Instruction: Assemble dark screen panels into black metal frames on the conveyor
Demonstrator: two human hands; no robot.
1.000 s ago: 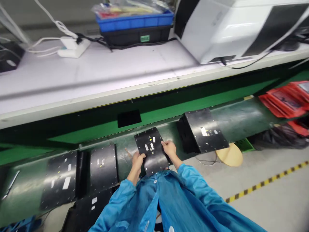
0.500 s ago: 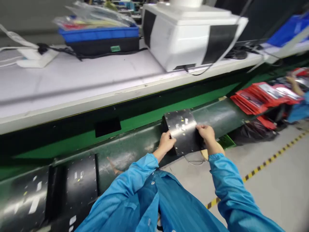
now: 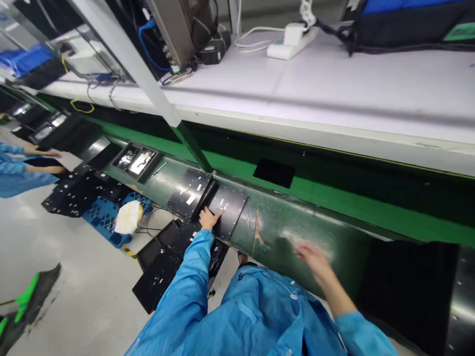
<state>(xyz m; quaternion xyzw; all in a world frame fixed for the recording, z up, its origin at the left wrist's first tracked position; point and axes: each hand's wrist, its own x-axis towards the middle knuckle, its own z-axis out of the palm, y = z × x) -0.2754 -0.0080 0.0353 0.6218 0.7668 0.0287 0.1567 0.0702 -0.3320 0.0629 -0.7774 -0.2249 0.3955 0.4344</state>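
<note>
My left hand (image 3: 209, 218) rests on the near left edge of a flat black panel (image 3: 229, 210) with small screws and labels, which lies on the green bench (image 3: 274, 232). Its fingers are partly spread at the panel's edge. Left of it, a second black panel (image 3: 191, 190) lies close by. My right hand (image 3: 311, 254) is blurred and hangs over the bench, apart from any panel; nothing shows in it. At the far right a black sheet-like piece (image 3: 411, 287) lies on the bench.
A white shelf (image 3: 315, 118) runs above the bench, with a power strip (image 3: 291, 44). Stacked black panels (image 3: 159, 274) stand below at the left, near a blue pallet (image 3: 102, 217). A co-worker's arms (image 3: 40, 160) show at far left. A grey post (image 3: 129, 64) crosses the shelf.
The view has swung left. Both hands have left the black panel they held at its sides; my left hand now touches another panel, and my right hand is in the air.
</note>
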